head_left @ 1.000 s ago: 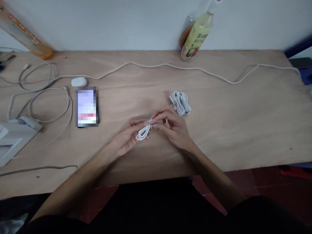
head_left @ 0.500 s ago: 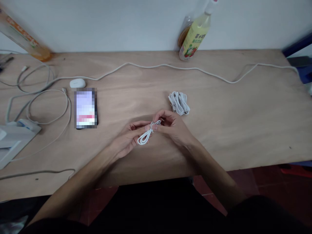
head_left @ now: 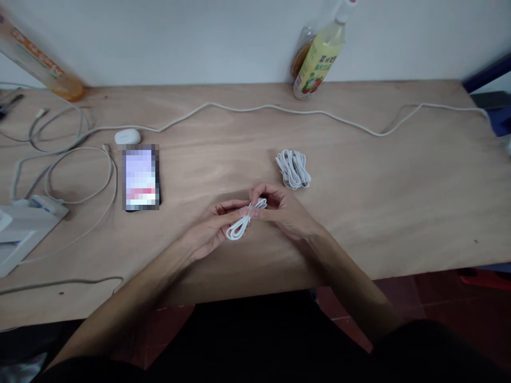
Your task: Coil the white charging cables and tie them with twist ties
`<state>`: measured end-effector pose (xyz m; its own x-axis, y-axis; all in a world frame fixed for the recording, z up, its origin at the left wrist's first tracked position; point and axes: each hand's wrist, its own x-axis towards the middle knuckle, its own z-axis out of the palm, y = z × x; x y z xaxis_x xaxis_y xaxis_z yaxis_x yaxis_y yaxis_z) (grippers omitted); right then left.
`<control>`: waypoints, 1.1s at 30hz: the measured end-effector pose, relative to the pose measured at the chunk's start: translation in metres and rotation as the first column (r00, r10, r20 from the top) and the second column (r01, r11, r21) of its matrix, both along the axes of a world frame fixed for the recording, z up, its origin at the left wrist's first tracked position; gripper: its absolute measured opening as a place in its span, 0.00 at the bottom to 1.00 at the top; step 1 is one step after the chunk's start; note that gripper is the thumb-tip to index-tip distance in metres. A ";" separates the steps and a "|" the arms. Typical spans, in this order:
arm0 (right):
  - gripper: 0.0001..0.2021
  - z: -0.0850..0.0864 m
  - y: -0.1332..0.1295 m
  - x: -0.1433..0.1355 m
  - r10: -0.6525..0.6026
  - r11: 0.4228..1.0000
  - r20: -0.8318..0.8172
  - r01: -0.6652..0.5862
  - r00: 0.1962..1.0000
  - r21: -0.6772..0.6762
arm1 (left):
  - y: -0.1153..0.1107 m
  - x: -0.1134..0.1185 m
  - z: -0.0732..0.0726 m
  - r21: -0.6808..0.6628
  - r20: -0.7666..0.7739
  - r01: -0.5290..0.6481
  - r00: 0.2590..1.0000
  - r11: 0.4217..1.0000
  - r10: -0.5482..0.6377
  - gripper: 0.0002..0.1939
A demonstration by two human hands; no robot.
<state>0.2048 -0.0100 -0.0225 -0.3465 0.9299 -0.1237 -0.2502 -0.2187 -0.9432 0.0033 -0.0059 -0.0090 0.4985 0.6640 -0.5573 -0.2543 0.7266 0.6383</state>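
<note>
A white cable (head_left: 238,229), folded into a narrow looped bundle, is held above the table between both hands. My left hand (head_left: 213,226) pinches its middle from the left, thumb on top. Closed on the same spot from the other side is my right hand (head_left: 281,211), its thumb tip meeting the left one and its index finger curled over the upper loops. Whether a tie runs round the bundle's middle is hidden by the thumbs. Just beyond my right hand, a pile of coiled white cables (head_left: 294,169) lies on the table.
A phone (head_left: 140,178) and a white earbud case (head_left: 128,136) lie to the left, near loose cables and a white power strip (head_left: 32,234). One long white cord (head_left: 247,109) crosses the table (head_left: 399,197). Bottles (head_left: 321,58) stand along the wall.
Both hands keep their pinch on the cable bundle. The bundle has shifted very slightly right and down, and the thumbs have come closer together over its middle.
</note>
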 end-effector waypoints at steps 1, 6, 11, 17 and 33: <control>0.15 0.000 0.000 -0.001 -0.011 1.000 -0.017 0.011 1.000 0.002 | 0.000 0.000 0.000 -0.006 0.010 -0.009 1.000 1.000 0.009 0.17; 0.12 0.001 -0.001 -0.005 -0.022 1.000 -0.119 0.021 0.993 -0.007 | 0.000 0.001 0.002 -0.022 0.084 -0.032 0.996 0.999 0.034 0.17; 0.12 -0.003 0.000 -0.004 -0.102 0.995 -0.016 0.103 0.995 0.010 | 0.004 -0.001 0.003 0.033 0.124 -0.020 0.992 0.999 0.016 0.14; 0.10 -0.008 0.003 -0.006 -0.275 0.961 0.093 0.270 0.957 0.060 | 0.004 0.000 -0.003 0.306 0.043 -0.088 0.996 0.948 0.079 0.21; 0.17 -0.004 -0.001 -0.013 -0.263 0.961 0.050 0.266 0.963 -0.068 | -0.010 0.003 -0.009 0.785 -0.308 -0.008 0.863 0.620 0.401 0.11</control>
<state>0.1918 -0.0110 -0.0270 -0.0824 0.9755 -0.2038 -0.2710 -0.2187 -0.9374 0.0061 -0.0161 -0.0182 0.1427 0.9875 0.0675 0.0977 -0.0820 0.9918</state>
